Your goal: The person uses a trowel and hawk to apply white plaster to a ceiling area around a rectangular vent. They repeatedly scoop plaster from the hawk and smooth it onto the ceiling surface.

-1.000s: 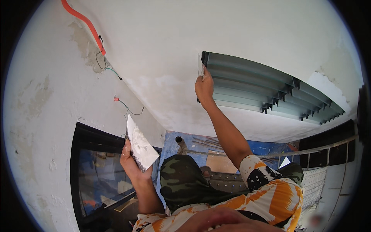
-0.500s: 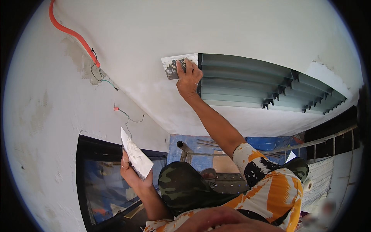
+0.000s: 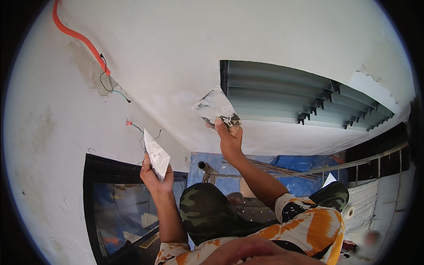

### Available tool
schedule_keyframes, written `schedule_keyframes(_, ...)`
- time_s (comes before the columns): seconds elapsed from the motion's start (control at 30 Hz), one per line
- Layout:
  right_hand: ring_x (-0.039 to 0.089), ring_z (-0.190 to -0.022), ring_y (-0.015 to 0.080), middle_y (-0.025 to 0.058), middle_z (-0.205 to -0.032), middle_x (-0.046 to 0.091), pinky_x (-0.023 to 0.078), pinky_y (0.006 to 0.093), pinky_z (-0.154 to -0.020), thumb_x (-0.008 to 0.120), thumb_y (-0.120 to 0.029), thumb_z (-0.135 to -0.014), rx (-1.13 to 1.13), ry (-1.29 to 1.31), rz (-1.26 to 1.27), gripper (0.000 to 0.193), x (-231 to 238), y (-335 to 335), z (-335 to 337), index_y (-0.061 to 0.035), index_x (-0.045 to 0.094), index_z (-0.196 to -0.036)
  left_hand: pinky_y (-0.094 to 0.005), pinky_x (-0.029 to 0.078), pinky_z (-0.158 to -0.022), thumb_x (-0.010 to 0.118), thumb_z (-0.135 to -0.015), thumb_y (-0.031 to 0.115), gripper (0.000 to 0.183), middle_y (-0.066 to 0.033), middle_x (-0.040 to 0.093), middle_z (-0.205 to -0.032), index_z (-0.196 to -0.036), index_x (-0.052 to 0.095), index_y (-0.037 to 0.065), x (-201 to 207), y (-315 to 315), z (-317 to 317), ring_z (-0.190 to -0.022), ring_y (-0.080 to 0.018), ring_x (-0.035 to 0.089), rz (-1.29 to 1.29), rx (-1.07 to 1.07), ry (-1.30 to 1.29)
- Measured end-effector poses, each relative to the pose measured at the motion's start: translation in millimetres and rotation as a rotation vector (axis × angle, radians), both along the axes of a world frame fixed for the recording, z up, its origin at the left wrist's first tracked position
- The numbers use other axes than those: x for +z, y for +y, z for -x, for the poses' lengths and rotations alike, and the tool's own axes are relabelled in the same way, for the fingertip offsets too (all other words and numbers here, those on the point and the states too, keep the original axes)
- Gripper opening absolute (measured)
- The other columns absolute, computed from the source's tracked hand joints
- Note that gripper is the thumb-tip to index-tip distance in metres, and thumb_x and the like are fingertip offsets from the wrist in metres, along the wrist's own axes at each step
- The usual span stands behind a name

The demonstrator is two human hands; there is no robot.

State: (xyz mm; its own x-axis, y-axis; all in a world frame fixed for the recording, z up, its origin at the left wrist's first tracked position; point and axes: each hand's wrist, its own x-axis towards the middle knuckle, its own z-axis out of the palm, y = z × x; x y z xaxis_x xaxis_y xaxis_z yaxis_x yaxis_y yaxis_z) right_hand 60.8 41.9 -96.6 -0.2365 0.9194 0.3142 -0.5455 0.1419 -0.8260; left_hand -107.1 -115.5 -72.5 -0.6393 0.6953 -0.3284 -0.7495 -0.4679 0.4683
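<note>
My right hand (image 3: 230,140) grips a flat putty scraper (image 3: 216,106) by its lower edge. The scraper's broad face is turned toward me, smeared with white putty. It is near the lower left corner of a louvred window (image 3: 274,95); whether it touches the wall I cannot tell. Lower and to the left, my left hand (image 3: 154,180) is closed round a second flat scraper (image 3: 156,152), tilted upright and coated with a thick layer of white putty. The pale wall (image 3: 168,57) spreads behind both tools.
An orange conduit (image 3: 79,33) with loose wires (image 3: 115,90) hangs at the upper left. Below it is a black-framed window (image 3: 90,190). Near my camouflage-clad knees stand a pipe post (image 3: 207,170) and a metal railing (image 3: 353,165). Blue sheeting (image 3: 293,163) lies beneath.
My right hand has come down from the louvred window's left edge, turning the scraper's putty-smeared face toward me. My left hand has risen slightly, its scraper now more upright.
</note>
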Motion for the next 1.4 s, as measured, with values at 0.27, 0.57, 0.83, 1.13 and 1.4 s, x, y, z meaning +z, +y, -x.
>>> schedule_keyframes(0.27,0.065,-0.101,0.0376,0.0219,-0.112,0.066,0.053,0.0448,-0.086,0.056,-0.001,-0.09,0.112,-0.951,-0.471,0.036,28,7,-42,-0.0032,0.063,-0.124,-0.0231,0.054,-0.057,0.06,-0.097,0.015,0.017,-0.0063,0.068,-0.085,-0.105,0.062,0.0,19,52,-26,-0.07,-0.0127,0.062,-0.101,-0.146,-0.182)
schedule_keyframes(0.57,0.062,-0.105,0.0451,0.0278,-0.119,0.059,0.052,0.0508,-0.089,0.048,-0.003,-0.09,-0.427,-1.01,-0.066,0.042,-67,119,43,0.0043,0.053,-0.131,-0.0252,0.054,-0.05,0.061,-0.097,0.015,0.02,-0.0052,0.067,-0.083,-0.109,0.062,0.0,67,-4,-34,-0.062,-0.0147,0.06,-0.018,0.133,0.082)
schedule_keyframes(0.83,0.062,-0.103,0.0436,0.0262,-0.116,0.06,0.051,0.0492,-0.088,0.048,-0.004,-0.091,-0.564,-0.975,-0.141,0.042,-38,123,54,0.0067,0.054,-0.131,-0.0346,0.056,-0.078,0.059,-0.098,0.018,0.029,-0.0099,0.068,-0.105,-0.12,0.059,-0.001,41,-21,-26,-0.089,-0.0216,0.066,-0.043,0.042,0.103)
schedule_keyframes(1.13,0.063,-0.099,0.035,0.0206,-0.115,0.062,0.054,0.0432,-0.084,0.047,0.0,-0.091,0.017,-0.654,-0.349,0.043,-1,54,8,-0.0026,0.056,-0.133,-0.0279,0.06,-0.065,0.06,-0.097,0.014,0.019,-0.0061,0.071,-0.092,-0.109,0.063,0.0,22,1,-24,-0.074,-0.0166,0.069,0.045,0.056,0.004)
schedule_keyframes(1.4,0.067,-0.097,0.0263,0.0159,-0.117,0.065,0.058,0.0415,-0.077,0.048,-0.003,-0.096,0.28,-0.743,-0.241,0.032,6,6,-61,-0.0013,0.058,-0.126,-0.026,0.06,-0.057,0.057,-0.098,0.015,0.022,-0.0082,0.07,-0.091,-0.111,0.061,-0.002,24,35,-21,-0.069,-0.0162,0.067,-0.064,-0.128,-0.073)
